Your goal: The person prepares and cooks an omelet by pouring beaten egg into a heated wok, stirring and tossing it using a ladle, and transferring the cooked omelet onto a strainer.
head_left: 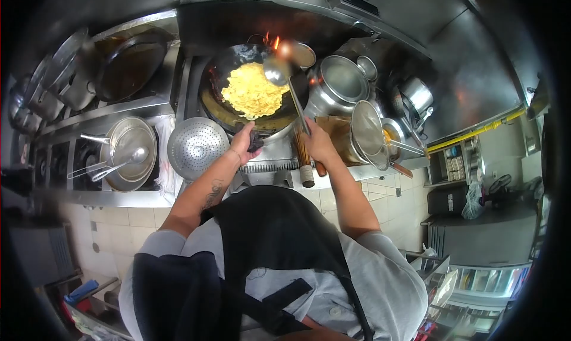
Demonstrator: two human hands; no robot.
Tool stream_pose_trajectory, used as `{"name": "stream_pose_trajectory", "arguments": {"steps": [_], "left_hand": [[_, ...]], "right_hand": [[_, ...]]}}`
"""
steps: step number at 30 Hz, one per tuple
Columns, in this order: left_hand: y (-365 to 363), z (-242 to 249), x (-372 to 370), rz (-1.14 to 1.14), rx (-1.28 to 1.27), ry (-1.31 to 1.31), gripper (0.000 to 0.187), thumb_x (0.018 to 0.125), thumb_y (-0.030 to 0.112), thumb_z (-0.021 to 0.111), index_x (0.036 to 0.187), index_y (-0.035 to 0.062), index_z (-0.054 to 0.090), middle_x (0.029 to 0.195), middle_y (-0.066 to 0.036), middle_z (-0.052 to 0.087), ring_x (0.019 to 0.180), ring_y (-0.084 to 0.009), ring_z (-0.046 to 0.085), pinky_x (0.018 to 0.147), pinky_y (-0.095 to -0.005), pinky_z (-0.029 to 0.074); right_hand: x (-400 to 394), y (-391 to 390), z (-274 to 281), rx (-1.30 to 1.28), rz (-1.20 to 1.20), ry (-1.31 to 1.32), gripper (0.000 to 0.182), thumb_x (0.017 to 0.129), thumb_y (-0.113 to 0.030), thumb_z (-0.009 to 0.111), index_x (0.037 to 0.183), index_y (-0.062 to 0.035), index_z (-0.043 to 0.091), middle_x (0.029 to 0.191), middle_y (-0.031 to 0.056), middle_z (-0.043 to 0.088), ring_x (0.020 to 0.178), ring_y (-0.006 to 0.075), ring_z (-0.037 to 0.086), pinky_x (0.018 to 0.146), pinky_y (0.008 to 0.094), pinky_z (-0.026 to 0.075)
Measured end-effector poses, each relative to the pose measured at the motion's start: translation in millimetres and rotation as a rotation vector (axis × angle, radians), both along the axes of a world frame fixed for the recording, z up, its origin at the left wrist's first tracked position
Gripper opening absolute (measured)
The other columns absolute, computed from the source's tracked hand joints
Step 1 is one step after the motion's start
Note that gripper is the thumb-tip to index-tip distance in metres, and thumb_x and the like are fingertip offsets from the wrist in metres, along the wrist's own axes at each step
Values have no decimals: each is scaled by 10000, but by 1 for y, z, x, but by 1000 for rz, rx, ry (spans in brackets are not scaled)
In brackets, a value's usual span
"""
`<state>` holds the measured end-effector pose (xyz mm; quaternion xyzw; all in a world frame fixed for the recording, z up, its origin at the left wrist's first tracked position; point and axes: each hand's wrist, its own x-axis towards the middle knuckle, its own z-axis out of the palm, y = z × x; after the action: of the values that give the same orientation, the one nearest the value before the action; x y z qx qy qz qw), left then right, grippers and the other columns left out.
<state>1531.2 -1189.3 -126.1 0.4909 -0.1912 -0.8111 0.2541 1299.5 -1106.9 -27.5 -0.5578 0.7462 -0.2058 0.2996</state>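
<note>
Yellow scrambled egg (pixel 253 91) lies in one large mass in a dark wok (pixel 215 112) on the burner. My left hand (pixel 242 143) is closed on a dark cloth (pixel 256 140) at the wok's near rim; the grip on the rim itself is partly hidden. In my right hand (pixel 319 143) is a long-handled ladle (pixel 275 73), its round metal bowl over the upper right of the egg. The wooden end of the ladle's handle shows below my fist. A bamboo wok brush (pixel 303 156) stands just left of that hand.
Flames (pixel 275 42) rise behind the wok. A perforated strainer (pixel 198 148) sits to the left, near stacked pans (pixel 134 133). On the right are a large metal pot (pixel 344 79) and a mesh strainer (pixel 367 129). Another wok (pixel 132 67) stands at the far left.
</note>
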Motion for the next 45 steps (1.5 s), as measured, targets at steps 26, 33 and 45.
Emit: {"name": "stream_pose_trajectory", "arguments": {"steps": [26,33,45], "left_hand": [[-15,-32,-25,264,19,125,164,901,192,612,1019,78,603,911,-114,653,695,-240,640,487,-306,504],[-16,-27,-24,305,7,97,175,907,193,603,1027,66,596,835,-123,644,595,-262,625,428,-288,467],[-14,-31,-19,267,13,75,157,905,205,608,994,76,609,921,-109,625,734,-250,623,508,-319,520]], "right_hand": [[32,-5,-25,161,-108,-336,629,912,-107,565,1514,-43,394,1261,285,625,1143,397,607,1003,411,464],[-3,-40,-117,-624,239,120,656,950,-109,554,1557,-68,310,722,67,577,461,140,514,406,328,442],[13,-3,-50,200,-32,-336,644,901,-102,580,1516,-75,392,1207,309,641,1062,453,653,915,466,518]]}}
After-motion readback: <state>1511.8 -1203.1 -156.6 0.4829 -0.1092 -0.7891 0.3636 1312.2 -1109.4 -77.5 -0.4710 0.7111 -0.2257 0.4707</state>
